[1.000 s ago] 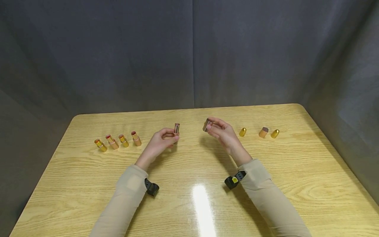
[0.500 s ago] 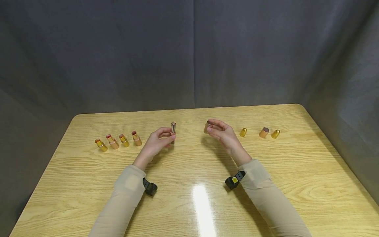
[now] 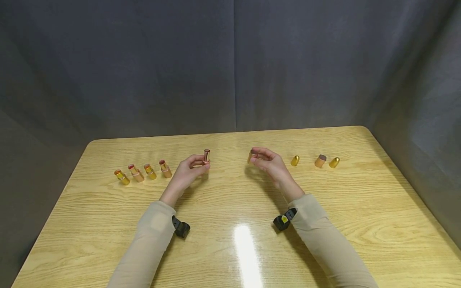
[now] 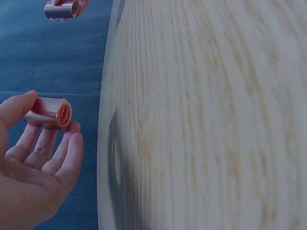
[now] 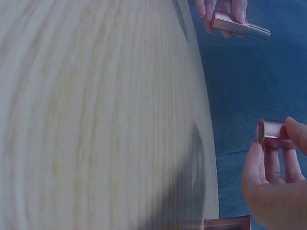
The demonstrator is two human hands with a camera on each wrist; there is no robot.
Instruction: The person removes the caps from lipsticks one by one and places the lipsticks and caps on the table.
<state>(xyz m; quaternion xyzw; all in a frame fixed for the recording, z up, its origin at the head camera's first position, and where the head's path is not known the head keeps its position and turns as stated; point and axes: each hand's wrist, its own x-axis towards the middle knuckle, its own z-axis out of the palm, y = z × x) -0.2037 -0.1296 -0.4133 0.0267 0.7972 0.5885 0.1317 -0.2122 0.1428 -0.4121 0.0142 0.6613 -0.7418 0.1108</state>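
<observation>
My left hand pinches an uncapped rose-gold lipstick tube between thumb and fingers, its narrow inner sleeve pointing up. A round red label shows on the base of this lipstick in the left wrist view. My right hand holds a matching rose-gold lipstick cap by its sides. In the right wrist view the hollow mouth of the cap shows, pointing down toward the wooden table. The two hands are held apart above the table, lipstick on the left, cap on the right.
Several uncapped lipsticks stand in a row at the left, among them a gold one and a rose-gold one. To the right stand two gold domed caps and a rose-gold cap. A grey curtain hangs behind.
The left hand has drifted left with the lipstick, away from the right hand. In the right hand, which has dropped slightly, the cap has turned from leaning to more upright.
</observation>
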